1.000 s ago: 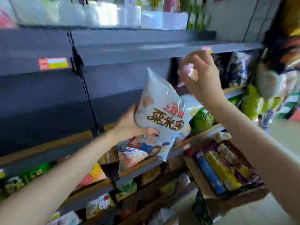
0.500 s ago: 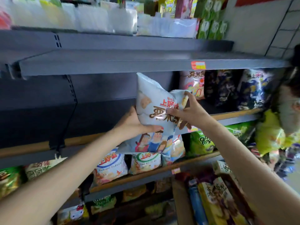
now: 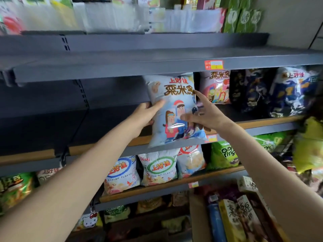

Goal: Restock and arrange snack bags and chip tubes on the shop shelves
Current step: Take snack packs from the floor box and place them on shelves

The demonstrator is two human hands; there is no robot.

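Soft, even daylight-like light, moderately bright; no hard shadows. Deep shade under grey shelf (image 3: pixel 122 67) and in empty bay at left. Small white glare streak on pale blue snack bag (image 3: pixel 174 109). Top-shelf packets (image 3: pixel 108 16) washed out, blurred. Right edge smeared, yellow-green bags (image 3: pixel 309 145) out of focus. Wide-angle bend: shelf lines bow, forearms stretch large toward lower corners.

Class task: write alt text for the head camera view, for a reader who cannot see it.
Two bare hands set a pale blue snack bag upright on a grey shop shelf; the left hand grips its left edge, and the right hand touches its front with straight fingers. More snack bags fill the shelves to the right and below.
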